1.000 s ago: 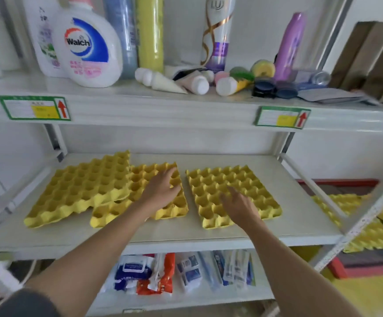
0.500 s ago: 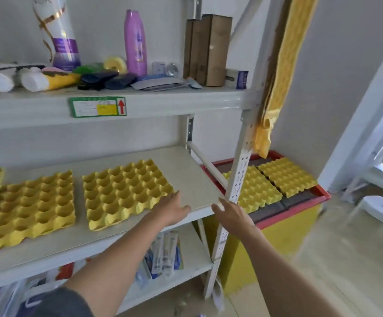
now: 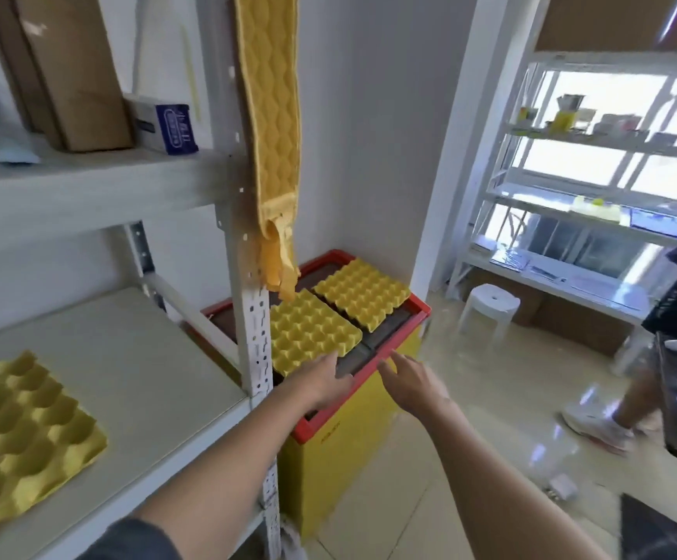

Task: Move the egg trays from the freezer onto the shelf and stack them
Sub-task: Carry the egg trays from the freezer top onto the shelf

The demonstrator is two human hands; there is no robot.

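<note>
Head view: near tray (image 3: 310,331) just beyond left grip (image 3: 322,383).

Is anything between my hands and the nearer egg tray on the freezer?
Nothing visible. The left hand is at the near edge of the nearer egg tray; the right hand hovers over the freezer rim.

Both hands are spread and hold nothing. The left hand (image 3: 320,383) hovers just short of the near tray (image 3: 312,331) on the freezer (image 3: 395,345); the shelf post (image 3: 254,333) stands close on its left. The right hand (image 3: 413,383) has clear air ahead and to its right. Beyond both, the far tray (image 3: 363,293) lies uncovered. A hanging yellow strip (image 3: 270,127) dangles above the near tray's back corner.
</note>
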